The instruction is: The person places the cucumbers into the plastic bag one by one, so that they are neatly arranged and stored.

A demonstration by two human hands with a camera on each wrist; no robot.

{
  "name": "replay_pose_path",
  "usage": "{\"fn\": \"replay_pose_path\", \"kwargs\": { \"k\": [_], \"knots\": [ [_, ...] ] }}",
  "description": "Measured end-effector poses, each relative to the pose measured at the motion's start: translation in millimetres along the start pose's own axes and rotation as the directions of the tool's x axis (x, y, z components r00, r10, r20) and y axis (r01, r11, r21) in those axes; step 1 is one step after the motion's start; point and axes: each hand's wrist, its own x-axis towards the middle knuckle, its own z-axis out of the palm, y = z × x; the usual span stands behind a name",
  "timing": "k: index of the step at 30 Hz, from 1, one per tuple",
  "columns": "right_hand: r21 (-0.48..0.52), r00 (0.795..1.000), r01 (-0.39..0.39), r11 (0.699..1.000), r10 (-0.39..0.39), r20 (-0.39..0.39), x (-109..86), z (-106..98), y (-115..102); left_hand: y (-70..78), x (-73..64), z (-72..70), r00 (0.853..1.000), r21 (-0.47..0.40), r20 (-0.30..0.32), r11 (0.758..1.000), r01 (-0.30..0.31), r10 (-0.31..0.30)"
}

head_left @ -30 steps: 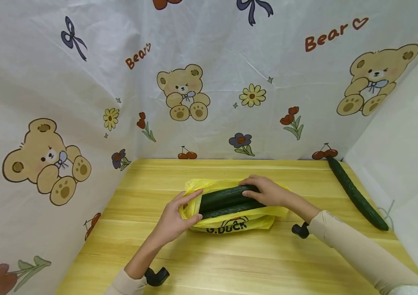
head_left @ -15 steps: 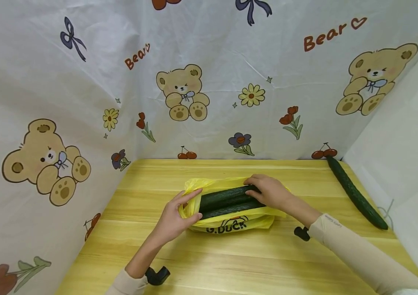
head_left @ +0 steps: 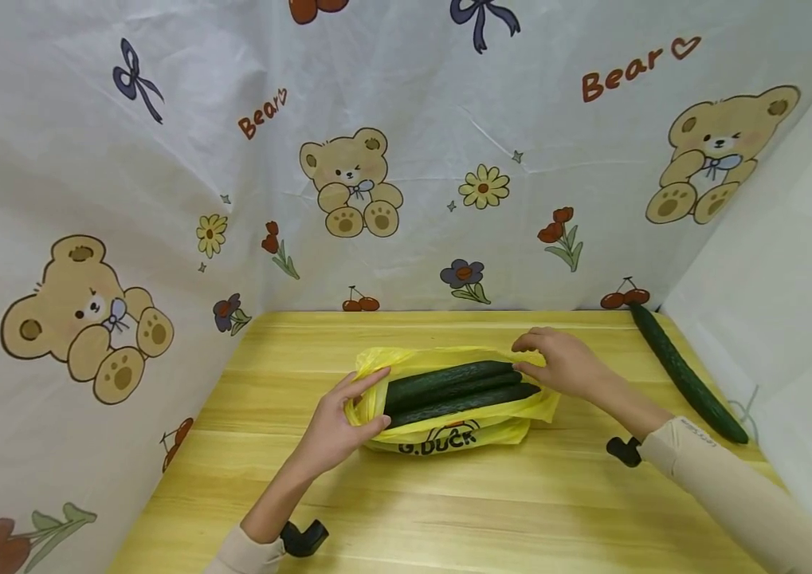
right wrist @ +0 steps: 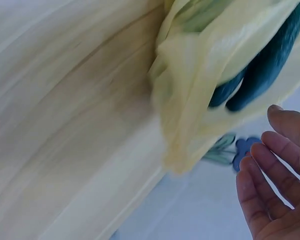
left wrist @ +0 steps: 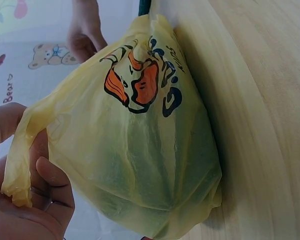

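A yellow plastic bag (head_left: 441,438) with a duck print lies on its side on the table, its mouth spread. Dark green cucumbers (head_left: 452,387) lie side by side inside it. My left hand (head_left: 337,426) holds the bag's left end; in the left wrist view its curled fingers have the bag's handle (left wrist: 20,165) looped through them. My right hand (head_left: 563,363) is at the bag's right end, past the cucumber tips, with nothing in it. The right wrist view shows its fingers (right wrist: 275,175) spread and relaxed, apart from the cucumbers.
Another cucumber (head_left: 685,371) lies on the wooden table (head_left: 449,510) near its right edge. A white cloth (head_left: 420,159) printed with bears stands behind and to the left, and a plain white panel (head_left: 800,319) on the right. Black wrist mounts (head_left: 305,540) sit on both arms.
My right hand has let go of the cucumbers and drawn back to the right, uncovering their tips. The left hand keeps its hold on the bag.
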Motion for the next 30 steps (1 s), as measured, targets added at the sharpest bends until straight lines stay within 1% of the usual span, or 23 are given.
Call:
{"fn": "replay_pose_path", "kwargs": {
  "k": [3, 7, 9, 12, 15, 18, 21, 23, 25, 27, 30],
  "knots": [
    [-0.002, 0.999, -0.034, 0.999, 0.034, -0.007, -11.5, -10.2, 13.3, -0.2, -0.4, 0.4, 1.000, -0.005, 0.001, 1.000, -0.001, 0.001],
    [-0.006, 0.996, -0.084, 0.996, 0.084, -0.023, -29.3, -20.3, 36.4, 0.1, -0.7, 1.0, 1.000, -0.007, -0.001, 1.000, -0.006, 0.006],
    [-0.013, 0.991, -0.133, 0.991, 0.133, -0.021, -40.0, -24.8, 49.3, 0.4, -0.6, 1.3, 1.000, -0.005, -0.002, 1.000, -0.007, 0.007],
    [-0.004, 0.978, -0.210, 0.978, 0.210, -0.008, -58.7, -31.5, 69.2, 0.7, -0.6, 1.7, 1.000, -0.006, -0.002, 1.000, -0.006, 0.006],
    [-0.005, 0.958, -0.288, 0.958, 0.288, 0.006, -79.9, -36.9, 89.7, 0.7, -0.6, 2.2, 1.000, -0.004, 0.000, 1.000, -0.002, 0.002],
    [-0.005, 0.943, -0.332, 0.943, 0.332, -0.001, -101.4, -39.4, 112.9, 0.8, -0.7, 2.4, 1.000, -0.004, 0.000, 1.000, 0.004, -0.004],
    [-0.010, 0.919, -0.393, 0.919, 0.393, -0.002, -124.2, -42.4, 134.4, 1.0, -0.5, 3.0, 1.000, -0.004, 0.000, 1.000, 0.008, -0.008],
    [-0.022, 0.908, -0.419, 0.908, 0.419, -0.022, -140.2, -42.7, 149.1, 0.9, -0.5, 3.2, 1.000, -0.003, 0.000, 1.000, 0.009, -0.009],
    [-0.033, 0.891, -0.454, 0.891, 0.453, -0.017, -155.5, -42.7, 161.7, 0.4, -0.5, 3.5, 1.000, -0.001, -0.001, 1.000, 0.009, -0.009],
    [-0.040, 0.876, -0.482, 0.875, 0.482, 0.001, -169.9, -41.4, 172.6, 0.1, -0.7, 3.6, 1.000, 0.000, -0.002, 1.000, 0.009, -0.009],
    [-0.046, 0.855, -0.514, 0.857, 0.516, 0.060, -187.1, -38.4, 184.0, -0.3, -0.8, 3.8, 1.000, 0.000, -0.004, 1.000, 0.010, -0.010]
  ]
}}
